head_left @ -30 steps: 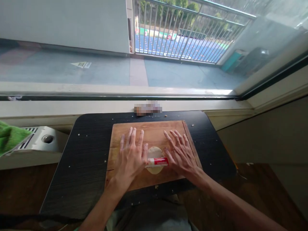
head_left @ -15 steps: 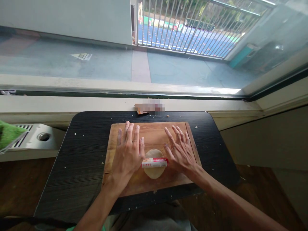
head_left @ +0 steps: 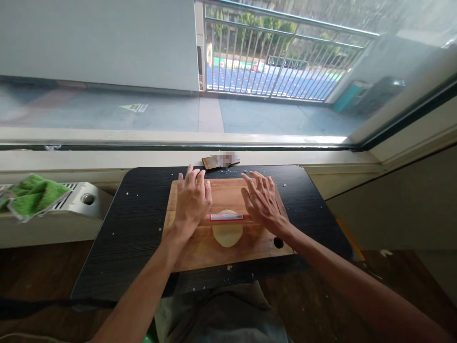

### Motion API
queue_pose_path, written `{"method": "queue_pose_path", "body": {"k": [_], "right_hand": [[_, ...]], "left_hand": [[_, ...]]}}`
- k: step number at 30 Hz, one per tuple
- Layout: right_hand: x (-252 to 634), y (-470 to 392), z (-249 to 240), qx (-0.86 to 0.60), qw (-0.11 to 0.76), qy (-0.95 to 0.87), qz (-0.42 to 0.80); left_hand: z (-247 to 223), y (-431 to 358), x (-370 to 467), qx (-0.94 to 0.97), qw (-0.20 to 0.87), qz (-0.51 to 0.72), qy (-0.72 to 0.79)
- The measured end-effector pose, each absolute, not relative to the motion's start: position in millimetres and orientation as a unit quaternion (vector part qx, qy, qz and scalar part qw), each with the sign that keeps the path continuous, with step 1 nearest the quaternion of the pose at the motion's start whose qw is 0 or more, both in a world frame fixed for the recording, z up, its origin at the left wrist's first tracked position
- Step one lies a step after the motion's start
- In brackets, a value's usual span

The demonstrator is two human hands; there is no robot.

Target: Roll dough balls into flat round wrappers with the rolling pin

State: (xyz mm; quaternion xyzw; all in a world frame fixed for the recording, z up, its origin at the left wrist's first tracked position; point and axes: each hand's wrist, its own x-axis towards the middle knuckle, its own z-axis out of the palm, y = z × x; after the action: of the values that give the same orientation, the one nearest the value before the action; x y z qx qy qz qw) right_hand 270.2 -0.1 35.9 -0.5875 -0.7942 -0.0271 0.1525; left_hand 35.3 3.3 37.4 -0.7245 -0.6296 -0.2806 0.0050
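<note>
Dough [head_left: 227, 237] lies before me, low in the middle of everything, with the black table [head_left: 107, 247] broadest beneath it and the wooden board [head_left: 221, 263] on that. My left grip [head_left: 193, 201] and right grip [head_left: 262, 202] are palm down, fingers straight and spread, closed around nothing; they cover the ends of the pin [head_left: 226, 217], though I cannot tell how firmly the palms press. I judge the pin stiff and light, best taken under flat palms near both ends, with even weight. It lies across the dough's far part, leaving the near part bare. That thin round should be soft, limp and easily torn, perhaps tacky; I would lift it by a broad edge, never a pinched spot.
</note>
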Motion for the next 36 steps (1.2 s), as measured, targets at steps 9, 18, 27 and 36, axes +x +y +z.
{"method": "queue_pose_path", "body": {"k": [9, 18, 27, 36], "right_hand": [[257, 34, 45, -0.615, 0.204, -0.758, -0.075], [262, 23, 31, -0.619, 0.174, -0.764, -0.051], [261, 13, 30, -0.632, 0.163, -0.757, -0.04], [266, -25, 19, -0.626, 0.129, -0.765, -0.079]], "left_hand": [[29, 32, 33, -0.728, 0.029, -0.217, -0.65], [37, 21, 36, -0.71, 0.035, -0.13, -0.691], [40, 2, 33, -0.689, 0.011, -0.112, -0.716], [33, -44, 31, -0.704, 0.054, -0.158, -0.691]]}}
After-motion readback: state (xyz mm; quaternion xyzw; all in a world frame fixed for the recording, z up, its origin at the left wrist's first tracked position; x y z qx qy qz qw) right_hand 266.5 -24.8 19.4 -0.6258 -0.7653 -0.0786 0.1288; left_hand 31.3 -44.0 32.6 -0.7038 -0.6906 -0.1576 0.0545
